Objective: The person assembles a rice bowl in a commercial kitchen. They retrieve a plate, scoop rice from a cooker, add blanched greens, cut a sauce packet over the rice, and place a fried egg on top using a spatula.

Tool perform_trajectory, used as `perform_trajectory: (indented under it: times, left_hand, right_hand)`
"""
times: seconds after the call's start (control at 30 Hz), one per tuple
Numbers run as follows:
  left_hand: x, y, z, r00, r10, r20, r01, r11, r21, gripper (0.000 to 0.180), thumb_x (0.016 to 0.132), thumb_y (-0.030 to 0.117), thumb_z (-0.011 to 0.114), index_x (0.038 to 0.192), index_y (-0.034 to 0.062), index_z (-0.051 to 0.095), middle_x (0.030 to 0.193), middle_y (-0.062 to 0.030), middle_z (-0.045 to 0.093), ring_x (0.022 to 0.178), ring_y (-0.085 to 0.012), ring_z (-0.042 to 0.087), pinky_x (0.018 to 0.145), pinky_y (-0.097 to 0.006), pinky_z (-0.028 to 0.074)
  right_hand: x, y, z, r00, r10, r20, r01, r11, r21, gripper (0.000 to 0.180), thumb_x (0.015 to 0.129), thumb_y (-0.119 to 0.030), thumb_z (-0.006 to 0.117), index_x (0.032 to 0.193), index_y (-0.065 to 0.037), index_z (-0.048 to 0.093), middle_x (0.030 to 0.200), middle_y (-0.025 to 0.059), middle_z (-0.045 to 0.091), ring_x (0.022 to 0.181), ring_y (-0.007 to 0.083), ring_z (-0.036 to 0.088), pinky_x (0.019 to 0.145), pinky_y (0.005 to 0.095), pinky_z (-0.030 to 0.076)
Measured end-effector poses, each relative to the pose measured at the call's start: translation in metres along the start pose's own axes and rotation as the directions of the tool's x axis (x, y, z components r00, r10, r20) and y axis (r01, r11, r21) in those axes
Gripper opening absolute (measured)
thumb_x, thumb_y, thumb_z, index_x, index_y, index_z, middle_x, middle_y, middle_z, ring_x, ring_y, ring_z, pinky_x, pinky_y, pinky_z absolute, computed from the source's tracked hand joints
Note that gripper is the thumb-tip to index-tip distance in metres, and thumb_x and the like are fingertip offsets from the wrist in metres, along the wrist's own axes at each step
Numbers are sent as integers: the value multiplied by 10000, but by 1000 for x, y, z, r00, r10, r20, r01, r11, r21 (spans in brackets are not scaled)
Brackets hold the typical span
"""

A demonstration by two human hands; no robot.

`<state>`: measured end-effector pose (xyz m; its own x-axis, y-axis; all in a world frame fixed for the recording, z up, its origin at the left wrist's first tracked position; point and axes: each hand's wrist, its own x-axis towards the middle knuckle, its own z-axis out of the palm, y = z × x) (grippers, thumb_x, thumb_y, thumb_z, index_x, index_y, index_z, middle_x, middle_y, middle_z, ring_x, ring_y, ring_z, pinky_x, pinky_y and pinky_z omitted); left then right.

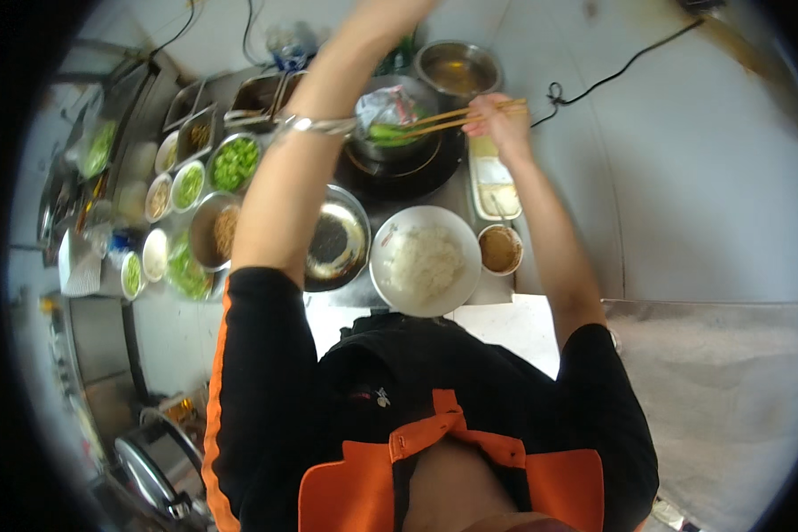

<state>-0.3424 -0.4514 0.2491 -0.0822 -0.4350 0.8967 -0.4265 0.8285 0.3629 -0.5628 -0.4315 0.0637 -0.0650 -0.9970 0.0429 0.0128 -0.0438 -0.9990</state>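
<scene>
My right hand [504,133] is closed around a pair of wooden chopsticks [457,117]. Their tips reach left to green leafy vegetables [388,134] in a metal pot [401,154]. A white and red plastic packet [387,105] shows at the pot too; whether it lies inside or behind, I cannot tell. My left forearm [284,191], with a silver bracelet [315,126] at the wrist, stretches up past the pot's left side, and the hand is cut off by the top edge. Nearer to me stands a white bowl [381,282] of cooked rice [427,262].
A metal pan [360,232] sits left of the rice bowl, a tub of brown powder [501,248] right of it. Behind the pot is a metal basin [459,67] of yellowish liquid. Bowls of chopped greens [235,162] line the left. A black cable [625,71] hangs along the wall.
</scene>
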Motion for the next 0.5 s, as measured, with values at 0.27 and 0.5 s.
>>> perform_trajectory:
  times: [0.27,0.5]
  left_hand:
    - [-227,-96,-131,633,-752,181,531,592,606,379,727,102,649,1100,173,650,1191,-83,610,1249,-337,422,1027,-469,341]
    - [-294,-107,-138,615,-779,118,444,467,765,465,757,222,658,1217,220,593,1221,-54,593,1257,-329,415,990,-551,332]
  right_hand:
    - [28,-12,7,988,103,118,-104,995,4,158,872,-143,633,873,15,645,753,138,660,568,204,669,465,248,520]
    - [45,-56,9,952,40,304,23,980,-200,191,881,-148,632,937,31,669,789,130,660,541,166,658,415,217,479]
